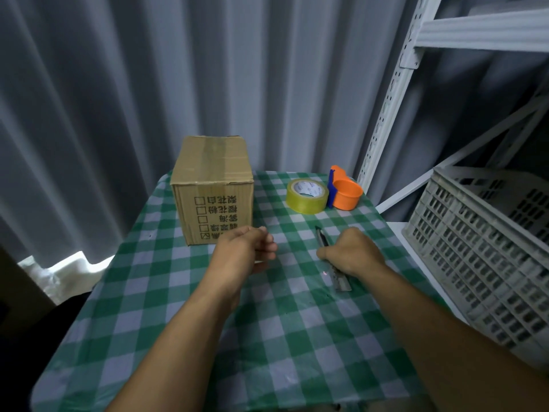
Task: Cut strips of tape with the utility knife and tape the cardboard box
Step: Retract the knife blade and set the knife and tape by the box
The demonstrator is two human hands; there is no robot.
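A small cardboard box (212, 185) with printed characters stands at the back left of the checked table; tape runs over its closed top. A roll of yellowish tape (307, 196) lies flat to its right. The utility knife (324, 242) lies on the cloth in front of the roll, tip pointing away. My right hand (352, 252) rests on its middle, fingers curled around the handle. My left hand (246, 251) hovers just in front of the box with fingers loosely curled and nothing visible in it.
An orange tape dispenser (344, 193) with a blue blade part stands right of the roll. A grey plastic crate (487, 251) sits on a white shelf rack (386, 108) at right. A grey curtain hangs behind the green-checked table (208, 337).
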